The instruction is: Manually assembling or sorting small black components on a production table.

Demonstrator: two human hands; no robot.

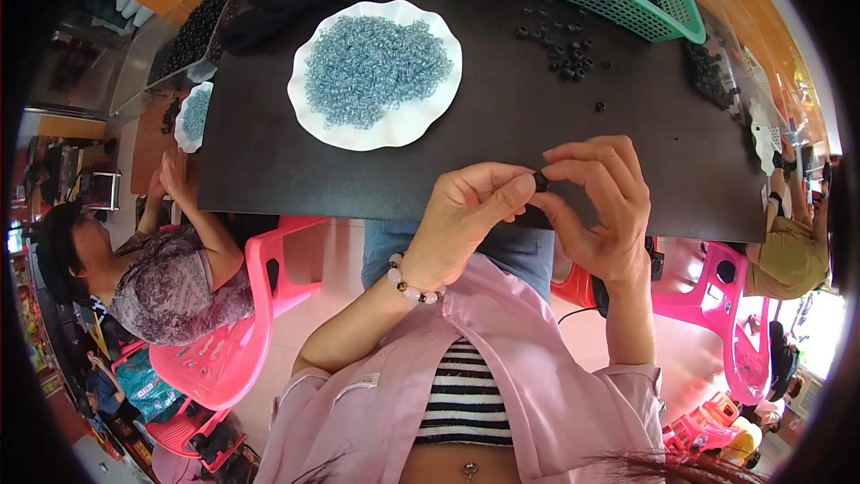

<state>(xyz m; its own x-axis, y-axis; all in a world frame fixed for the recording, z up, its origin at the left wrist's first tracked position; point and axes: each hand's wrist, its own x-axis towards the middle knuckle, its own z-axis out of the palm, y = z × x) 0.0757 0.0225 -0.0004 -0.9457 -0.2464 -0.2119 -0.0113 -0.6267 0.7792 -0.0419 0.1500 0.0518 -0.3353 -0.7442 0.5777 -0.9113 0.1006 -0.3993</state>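
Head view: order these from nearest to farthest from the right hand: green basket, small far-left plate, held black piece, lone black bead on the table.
From the right hand:
1. Black piece: at its fingertips.
2. Lone black bead: just beyond the hand.
3. Green basket: farther up the table.
4. Small plate: far left.

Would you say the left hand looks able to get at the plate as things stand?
Probably yes: only bare table shows between the left hand and the plate, though that hand seems to pinch a black piece.
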